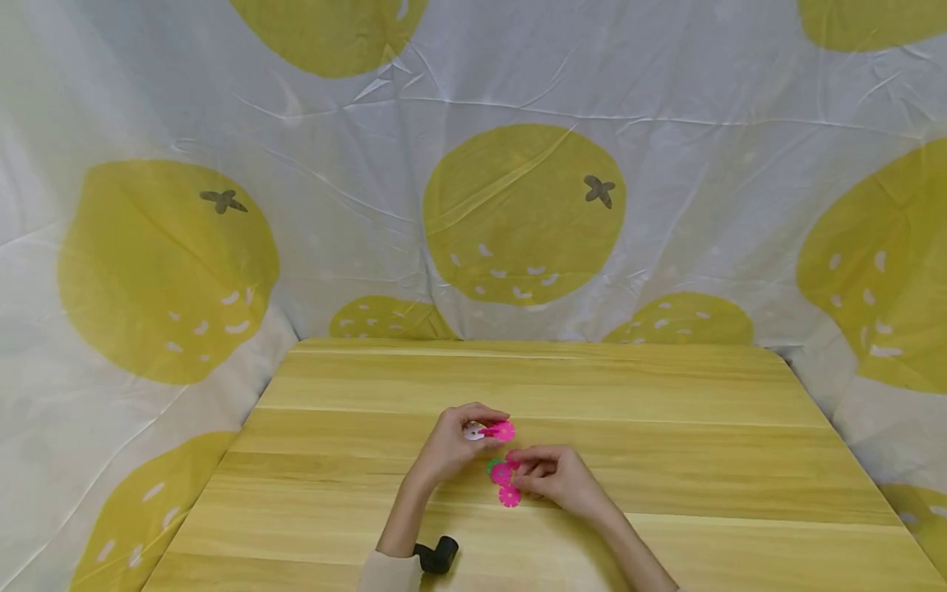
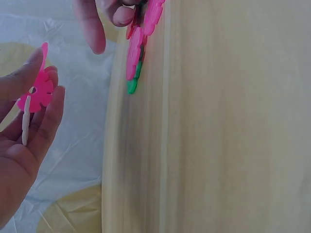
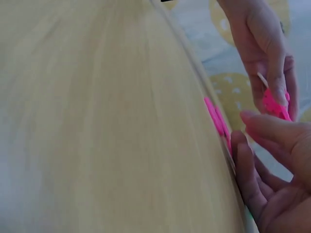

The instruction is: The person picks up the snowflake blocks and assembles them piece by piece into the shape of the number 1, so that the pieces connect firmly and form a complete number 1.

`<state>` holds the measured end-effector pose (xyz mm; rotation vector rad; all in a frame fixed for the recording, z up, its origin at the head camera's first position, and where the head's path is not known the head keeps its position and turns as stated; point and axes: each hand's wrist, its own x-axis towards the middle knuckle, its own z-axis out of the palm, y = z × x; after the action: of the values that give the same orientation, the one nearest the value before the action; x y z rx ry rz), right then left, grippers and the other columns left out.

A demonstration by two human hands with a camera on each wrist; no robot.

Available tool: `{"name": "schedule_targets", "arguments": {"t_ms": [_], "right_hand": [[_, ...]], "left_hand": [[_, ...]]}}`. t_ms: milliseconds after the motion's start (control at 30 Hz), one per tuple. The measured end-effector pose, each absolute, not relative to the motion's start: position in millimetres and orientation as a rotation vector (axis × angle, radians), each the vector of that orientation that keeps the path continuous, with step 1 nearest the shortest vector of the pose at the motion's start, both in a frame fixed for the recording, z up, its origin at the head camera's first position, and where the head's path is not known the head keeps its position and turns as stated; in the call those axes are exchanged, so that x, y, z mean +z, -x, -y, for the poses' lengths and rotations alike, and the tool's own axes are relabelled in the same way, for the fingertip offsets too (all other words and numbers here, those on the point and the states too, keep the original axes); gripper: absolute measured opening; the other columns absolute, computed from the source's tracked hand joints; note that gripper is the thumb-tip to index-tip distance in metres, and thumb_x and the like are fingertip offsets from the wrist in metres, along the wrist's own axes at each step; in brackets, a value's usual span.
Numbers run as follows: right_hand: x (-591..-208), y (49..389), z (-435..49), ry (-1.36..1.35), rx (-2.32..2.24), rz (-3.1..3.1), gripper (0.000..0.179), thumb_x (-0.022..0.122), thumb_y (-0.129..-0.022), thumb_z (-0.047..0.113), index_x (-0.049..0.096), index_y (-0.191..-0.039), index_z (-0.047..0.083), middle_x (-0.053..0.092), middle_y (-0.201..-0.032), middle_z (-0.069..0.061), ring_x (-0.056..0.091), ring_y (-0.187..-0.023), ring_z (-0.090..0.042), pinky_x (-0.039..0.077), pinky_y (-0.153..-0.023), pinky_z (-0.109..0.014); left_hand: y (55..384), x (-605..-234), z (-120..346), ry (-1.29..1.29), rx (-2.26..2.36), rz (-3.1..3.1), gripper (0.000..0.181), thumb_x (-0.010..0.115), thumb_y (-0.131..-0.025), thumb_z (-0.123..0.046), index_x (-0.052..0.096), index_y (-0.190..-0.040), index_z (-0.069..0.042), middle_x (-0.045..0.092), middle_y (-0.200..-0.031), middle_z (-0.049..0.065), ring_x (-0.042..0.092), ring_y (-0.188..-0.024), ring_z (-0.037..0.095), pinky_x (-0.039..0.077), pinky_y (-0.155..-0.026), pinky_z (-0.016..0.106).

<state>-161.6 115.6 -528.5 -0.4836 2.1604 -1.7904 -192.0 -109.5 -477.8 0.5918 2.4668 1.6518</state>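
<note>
My left hand (image 1: 453, 444) pinches notched plastic discs between thumb and fingers: a white disc (image 1: 473, 431) joined to a pink disc (image 1: 505, 431), also seen edge-on in the left wrist view. Below it on the table lies a small cluster of similar discs, with a pink disc (image 1: 501, 474) over a green disc (image 1: 493, 465) and another pink disc (image 1: 509, 497) nearer me. Beside this cluster is my right hand (image 1: 558, 478), its fingertips at the discs. A gap shows between its thumb and fingers in the right wrist view, with no disc visible in it.
A black angled object (image 1: 438, 556) sits by my left sleeve (image 1: 390, 571) near the front of the wooden table (image 1: 666, 395). Behind the table hangs a white cloth (image 1: 703, 181) printed with large yellow fruit.
</note>
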Motion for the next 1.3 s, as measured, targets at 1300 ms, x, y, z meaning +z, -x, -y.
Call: {"name": "schedule_targets", "arguments": {"t_ms": [1300], "right_hand": [[-525.6,166.7,-104.8,0.417,-1.848,-2.184,0.019,0.072,-0.095,0.002,0.067,-0.112,-0.004,0.071,-0.094,-0.021,0.072,-0.073,-0.014,0.063,-0.066,-0.029]], "left_hand": [[193.4,-477.2,115.5,-0.587,1.612,-2.435,0.029,0.082,-0.088,-0.010,0.077,-0.116,-0.003,0.076,-0.113,0.009,0.069,-0.112,0.026,0.056,-0.093,0.027]]}}
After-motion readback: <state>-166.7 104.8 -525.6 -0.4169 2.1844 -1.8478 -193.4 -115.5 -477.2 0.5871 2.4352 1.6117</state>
